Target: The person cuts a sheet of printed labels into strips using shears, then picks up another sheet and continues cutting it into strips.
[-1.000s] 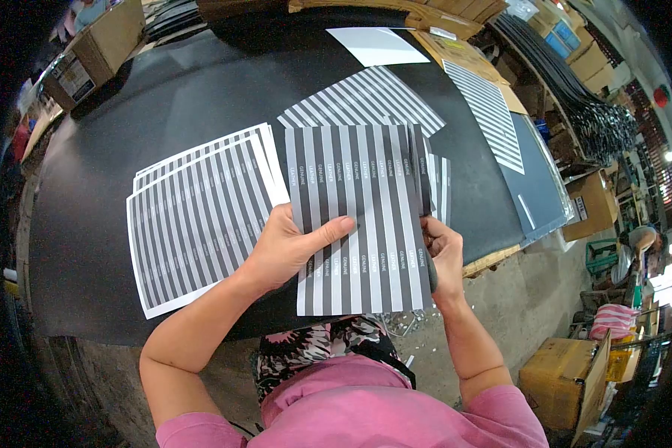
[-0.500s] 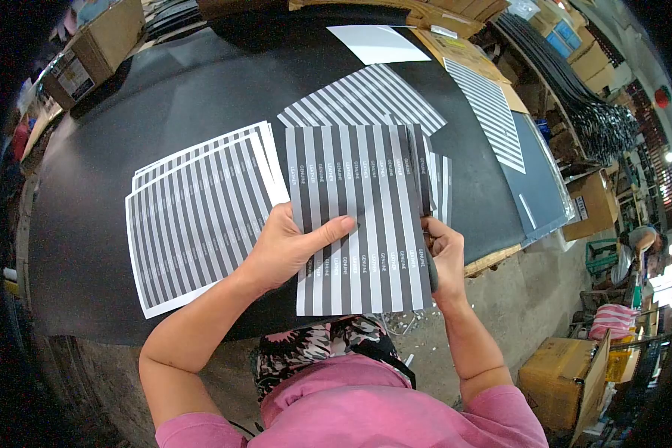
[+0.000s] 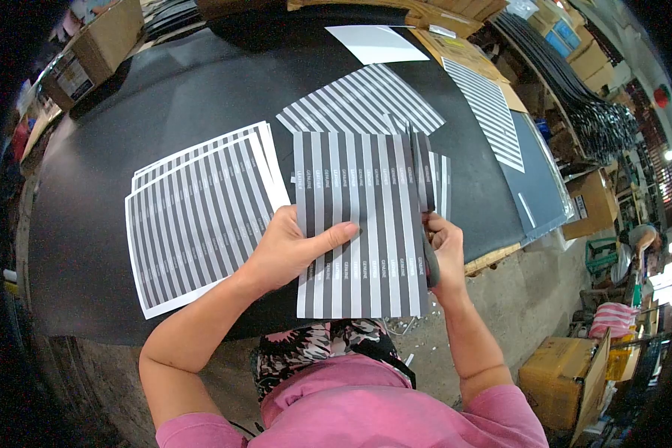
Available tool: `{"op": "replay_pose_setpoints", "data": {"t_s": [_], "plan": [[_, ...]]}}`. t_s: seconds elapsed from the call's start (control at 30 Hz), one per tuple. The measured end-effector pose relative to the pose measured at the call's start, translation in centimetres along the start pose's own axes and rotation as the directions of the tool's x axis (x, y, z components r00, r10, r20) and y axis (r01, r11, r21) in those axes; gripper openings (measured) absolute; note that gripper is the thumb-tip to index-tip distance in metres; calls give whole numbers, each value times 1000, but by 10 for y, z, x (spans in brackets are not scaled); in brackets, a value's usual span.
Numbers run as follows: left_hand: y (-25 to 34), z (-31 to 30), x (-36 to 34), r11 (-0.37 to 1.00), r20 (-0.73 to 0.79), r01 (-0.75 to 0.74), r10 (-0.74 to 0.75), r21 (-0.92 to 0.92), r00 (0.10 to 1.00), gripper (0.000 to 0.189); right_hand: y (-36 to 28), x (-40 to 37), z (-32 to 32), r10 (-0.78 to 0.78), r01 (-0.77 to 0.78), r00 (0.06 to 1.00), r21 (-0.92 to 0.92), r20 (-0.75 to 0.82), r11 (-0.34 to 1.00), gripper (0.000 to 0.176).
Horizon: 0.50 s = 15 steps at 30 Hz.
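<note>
My left hand point(image 3: 306, 243) grips a striped grey-and-black sheet point(image 3: 358, 291) printed "GENUINE LEATHER", its thumb on top and fingers hidden underneath. My right hand point(image 3: 446, 254) is closed around the handles of a pair of scissors point(image 3: 431, 265). The scissors' dark blades point away from me along the sheet's right edge, partly hidden by the paper. To the left of the held sheet lies a stack of white-bordered striped sheets point(image 3: 201, 216). Beyond it, loose striped strips point(image 3: 366, 97) are fanned out on the black table point(image 3: 89, 216).
A white sheet point(image 3: 377, 45) lies at the table's far side, and another striped sheet point(image 3: 485, 112) at its right. A cardboard box point(image 3: 93, 56) stands at the far left corner. More boxes point(image 3: 556, 373) and paper scraps are on the floor at right.
The held sheet has shifted slightly right and towards me. The scissors have tilted, so more of the blade and handle shows beside its right edge.
</note>
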<state>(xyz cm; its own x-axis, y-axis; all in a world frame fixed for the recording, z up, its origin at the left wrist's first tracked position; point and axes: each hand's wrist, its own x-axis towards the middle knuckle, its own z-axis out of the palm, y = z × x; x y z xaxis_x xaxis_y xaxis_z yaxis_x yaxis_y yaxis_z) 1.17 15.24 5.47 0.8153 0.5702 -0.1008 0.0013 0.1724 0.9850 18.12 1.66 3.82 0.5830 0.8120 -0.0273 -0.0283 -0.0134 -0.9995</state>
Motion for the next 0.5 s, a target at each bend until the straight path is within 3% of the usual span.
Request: {"op": "replay_pose_setpoints", "data": {"t_s": [0.17,0.27,0.37,0.5], "plan": [[-2,-1,2,1000,14,-18,18,-5,1000,24,4,6,-2,24,-24,1000,15,1,1000,28],[-3,0,2,999,2,15,-15,-40,1000,28,6,8,2,-16,17,999,42,-35,999,27],[-8,0,3,986,34,146,-143,-77,989,38,3,13,0,14,-13,999,17,-32,1000,28],[-4,3,2,989,74,142,-139,-39,988,37,-4,15,-1,28,-26,998,24,-52,999,29]]}}
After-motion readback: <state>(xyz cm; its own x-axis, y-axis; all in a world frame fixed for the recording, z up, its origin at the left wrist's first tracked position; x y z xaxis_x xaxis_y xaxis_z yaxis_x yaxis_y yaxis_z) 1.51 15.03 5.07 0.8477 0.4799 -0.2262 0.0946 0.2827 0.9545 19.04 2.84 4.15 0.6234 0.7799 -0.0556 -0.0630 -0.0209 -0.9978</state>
